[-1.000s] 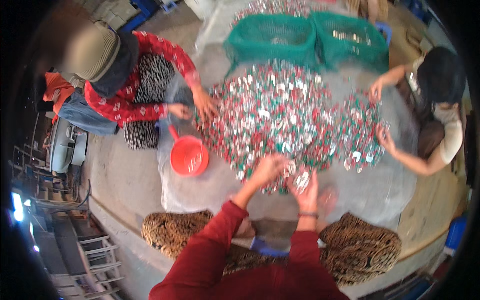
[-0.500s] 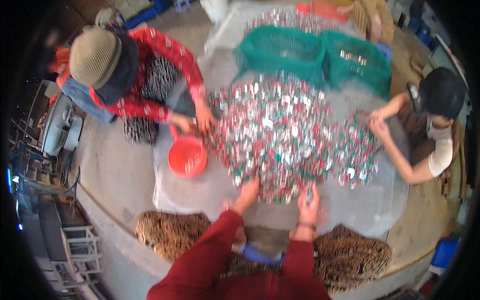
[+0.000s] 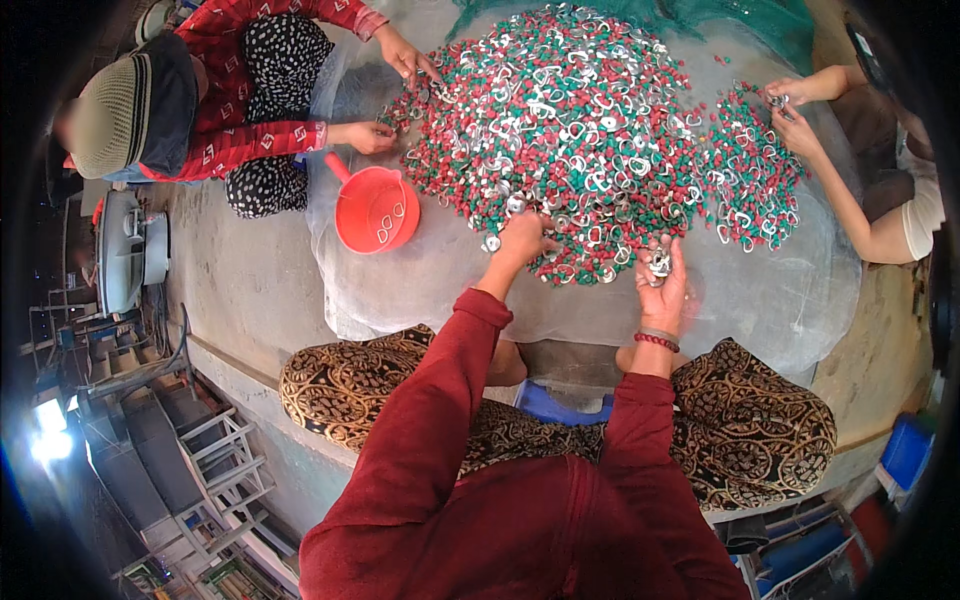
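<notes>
A wide pile of small red and green pieces mixed with silvery metal rings (image 3: 560, 120) lies in front of me. My left hand (image 3: 522, 240) is at its near edge, back upward, with the fingers curled down among the pieces. What those fingers grip, if anything, is hidden. Beside that hand lie round metal pieces (image 3: 491, 243). My right hand (image 3: 664, 280) is turned palm up at the pile's near right edge, its fingers curled around a few silvery metal pieces (image 3: 659, 264).
A red handled scoop (image 3: 350, 215) holding several rings stands left of the pile on a pale sheet (image 3: 440, 290). Co-workers' hands (image 3: 405, 55) (image 3: 795, 120) work at the pile's left and right sides. Green netting (image 3: 740, 15) lies beyond. A blue stool (image 3: 565, 402) is beneath me.
The view has tilted, so the pile and scoop sit higher in the picture. My right hand still cups metal pieces. The left co-worker's hands are farther apart.
</notes>
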`<state>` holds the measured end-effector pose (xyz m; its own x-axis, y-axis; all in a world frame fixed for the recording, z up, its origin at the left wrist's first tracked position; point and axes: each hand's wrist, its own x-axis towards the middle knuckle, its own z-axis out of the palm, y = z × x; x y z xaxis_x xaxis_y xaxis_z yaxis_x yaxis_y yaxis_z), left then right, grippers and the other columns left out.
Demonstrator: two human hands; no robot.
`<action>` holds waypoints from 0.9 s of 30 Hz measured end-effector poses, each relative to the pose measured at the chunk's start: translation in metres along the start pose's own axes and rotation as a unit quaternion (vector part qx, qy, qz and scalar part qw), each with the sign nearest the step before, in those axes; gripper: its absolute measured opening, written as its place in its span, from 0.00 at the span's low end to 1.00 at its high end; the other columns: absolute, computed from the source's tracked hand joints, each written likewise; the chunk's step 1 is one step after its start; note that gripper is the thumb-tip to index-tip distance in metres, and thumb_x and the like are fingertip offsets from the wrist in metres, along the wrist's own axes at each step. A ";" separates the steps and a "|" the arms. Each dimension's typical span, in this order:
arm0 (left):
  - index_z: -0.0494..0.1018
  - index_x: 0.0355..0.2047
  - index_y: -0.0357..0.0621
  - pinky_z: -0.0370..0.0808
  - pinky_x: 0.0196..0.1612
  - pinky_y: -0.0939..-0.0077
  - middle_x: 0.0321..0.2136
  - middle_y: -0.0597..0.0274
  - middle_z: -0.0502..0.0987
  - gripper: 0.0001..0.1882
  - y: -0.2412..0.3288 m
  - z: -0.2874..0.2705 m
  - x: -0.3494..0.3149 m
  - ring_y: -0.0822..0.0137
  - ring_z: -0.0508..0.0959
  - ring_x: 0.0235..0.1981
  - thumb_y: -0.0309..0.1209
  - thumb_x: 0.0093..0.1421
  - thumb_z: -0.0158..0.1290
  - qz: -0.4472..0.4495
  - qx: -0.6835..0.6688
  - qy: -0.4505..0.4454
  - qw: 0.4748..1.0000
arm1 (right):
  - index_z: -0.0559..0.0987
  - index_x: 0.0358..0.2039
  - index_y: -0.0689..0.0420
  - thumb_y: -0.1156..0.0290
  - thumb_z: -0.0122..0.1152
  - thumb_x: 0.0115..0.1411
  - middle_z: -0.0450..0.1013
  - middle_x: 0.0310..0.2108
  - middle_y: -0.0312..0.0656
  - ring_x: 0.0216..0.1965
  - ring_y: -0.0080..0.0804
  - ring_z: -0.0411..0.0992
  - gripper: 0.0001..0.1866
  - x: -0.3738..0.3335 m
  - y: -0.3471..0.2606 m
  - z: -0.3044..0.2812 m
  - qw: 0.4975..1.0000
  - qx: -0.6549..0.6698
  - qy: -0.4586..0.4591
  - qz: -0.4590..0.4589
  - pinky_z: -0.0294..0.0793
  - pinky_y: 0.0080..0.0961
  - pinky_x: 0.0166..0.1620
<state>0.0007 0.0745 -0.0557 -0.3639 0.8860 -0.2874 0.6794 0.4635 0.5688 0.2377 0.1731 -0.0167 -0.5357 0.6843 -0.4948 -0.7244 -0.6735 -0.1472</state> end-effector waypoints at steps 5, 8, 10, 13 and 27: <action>0.75 0.41 0.51 0.69 0.47 0.62 0.39 0.56 0.68 0.19 0.029 0.036 0.017 0.52 0.67 0.45 0.32 0.45 0.60 0.103 0.132 0.062 0.984 | 0.68 0.51 0.56 0.56 0.46 0.63 0.69 0.44 0.45 0.43 0.41 0.69 0.21 0.000 0.002 -0.002 0.999 0.019 -0.028 0.010 0.71 0.39 0.44; 0.75 0.36 0.49 0.70 0.45 0.61 0.38 0.55 0.70 0.15 0.037 0.052 0.020 0.52 0.70 0.42 0.34 0.46 0.60 0.096 0.165 0.055 0.980 | 0.65 0.56 0.56 0.58 0.44 0.63 0.65 0.52 0.49 0.55 0.50 0.61 0.23 -0.004 0.009 0.010 0.998 0.066 -0.002 0.001 0.54 0.53 0.60; 0.76 0.32 0.46 0.71 0.41 0.60 0.35 0.53 0.73 0.12 0.036 0.048 0.021 0.52 0.73 0.39 0.36 0.47 0.60 0.083 0.126 0.039 0.988 | 0.65 0.55 0.55 0.60 0.45 0.64 0.65 0.52 0.49 0.55 0.50 0.62 0.22 -0.006 0.010 0.017 0.998 0.056 -0.007 0.005 0.58 0.53 0.59; 0.76 0.24 0.41 0.73 0.32 0.58 0.22 0.51 0.77 0.14 0.044 0.013 0.022 0.49 0.77 0.27 0.40 0.49 0.58 0.032 0.057 0.024 0.998 | 0.66 0.55 0.53 0.62 0.46 0.64 0.66 0.51 0.48 0.53 0.50 0.64 0.20 0.006 0.005 -0.007 0.998 0.033 -0.041 0.020 0.63 0.51 0.56; 0.76 0.36 0.42 0.73 0.33 0.63 0.28 0.48 0.77 0.13 0.155 -0.079 -0.008 0.53 0.78 0.30 0.34 0.52 0.56 0.172 -0.079 0.047 0.981 | 0.71 0.44 0.54 0.56 0.51 0.61 0.72 0.41 0.45 0.40 0.45 0.72 0.17 -0.008 0.017 0.021 0.998 0.023 -0.008 0.052 0.76 0.39 0.39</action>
<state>0.0585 0.1387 0.0960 -0.1927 0.9812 0.0095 0.6673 0.1239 0.7344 0.2209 0.1622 0.0032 -0.6158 0.6158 -0.4915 -0.6837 -0.7277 -0.0553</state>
